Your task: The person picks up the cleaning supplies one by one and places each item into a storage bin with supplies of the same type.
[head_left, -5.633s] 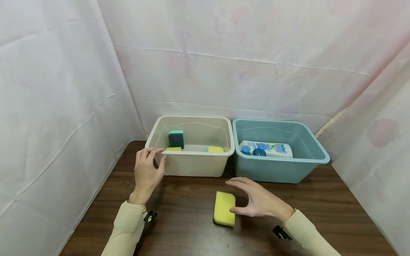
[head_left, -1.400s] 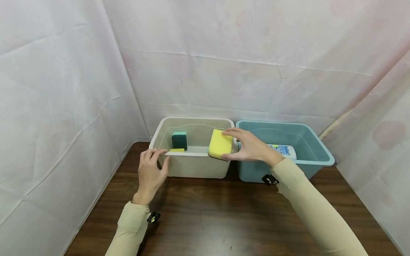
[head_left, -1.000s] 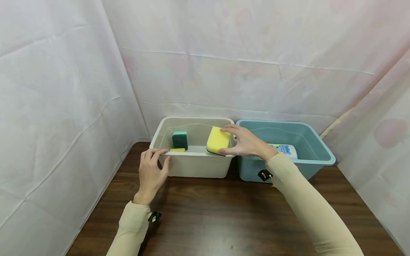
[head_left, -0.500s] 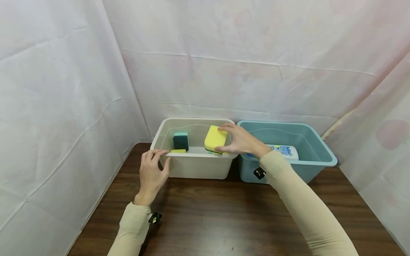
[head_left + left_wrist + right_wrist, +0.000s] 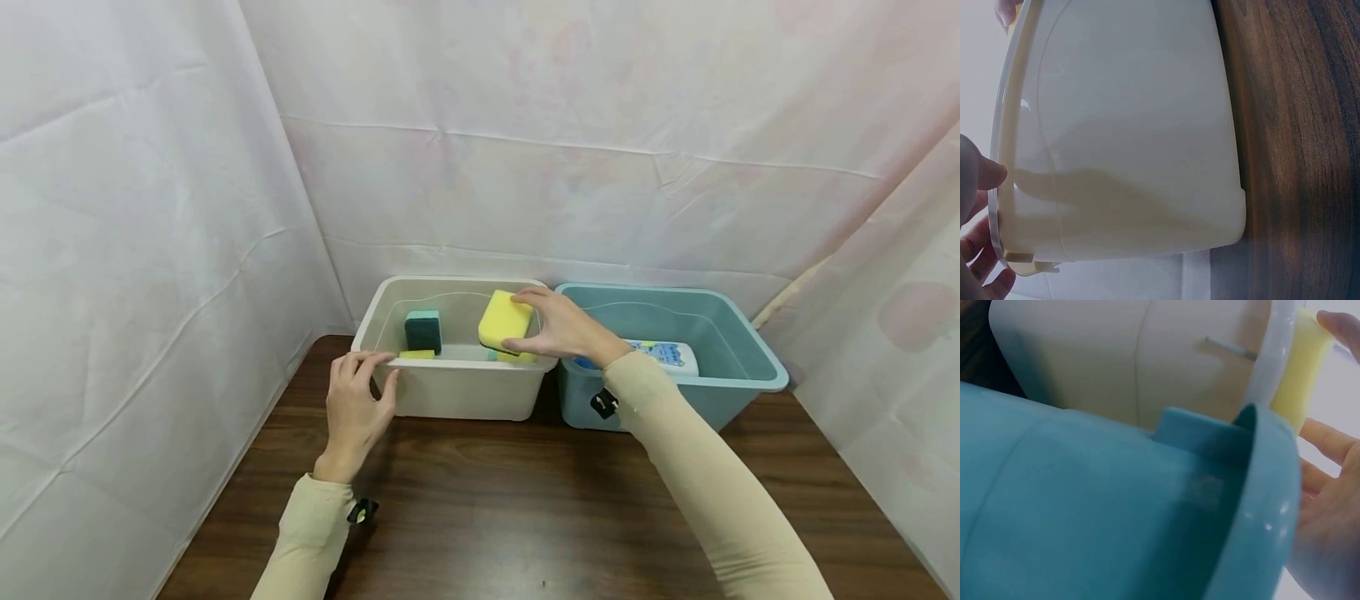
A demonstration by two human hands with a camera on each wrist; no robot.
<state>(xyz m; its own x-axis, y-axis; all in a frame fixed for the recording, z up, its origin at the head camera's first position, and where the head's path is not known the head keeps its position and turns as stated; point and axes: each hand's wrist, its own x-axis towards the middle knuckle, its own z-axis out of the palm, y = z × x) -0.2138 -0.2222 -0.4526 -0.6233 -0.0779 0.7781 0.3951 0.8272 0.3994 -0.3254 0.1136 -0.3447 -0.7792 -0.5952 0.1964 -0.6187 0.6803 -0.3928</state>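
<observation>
My right hand [image 5: 561,327] pinches a yellow sponge [image 5: 504,321] with a dark scouring underside, thumb on the near side and fingers on the far side. The sponge is held tilted over the right part of a cream plastic bin [image 5: 457,393]. In the right wrist view the sponge [image 5: 1304,369] shows just past the bin's rim. My left hand [image 5: 355,417] grips the bin's front-left rim. Its thumb presses the outer side in the left wrist view, fingers over the corner. Inside stand a dark green sponge [image 5: 423,333] and partly hidden yellow sponges [image 5: 417,354].
A blue bin [image 5: 750,384] stands close on the right of the cream one, holding a white bottle [image 5: 678,358] with a blue label. Both sit at the back of a dark wooden table [image 5: 480,500]. White cloth [image 5: 480,200] hangs behind and at the sides.
The right hand picked the sponge up from the table and carried it up over the cream bin, then slightly left. Lately it is almost still. The left hand keeps its hold on the rim.
</observation>
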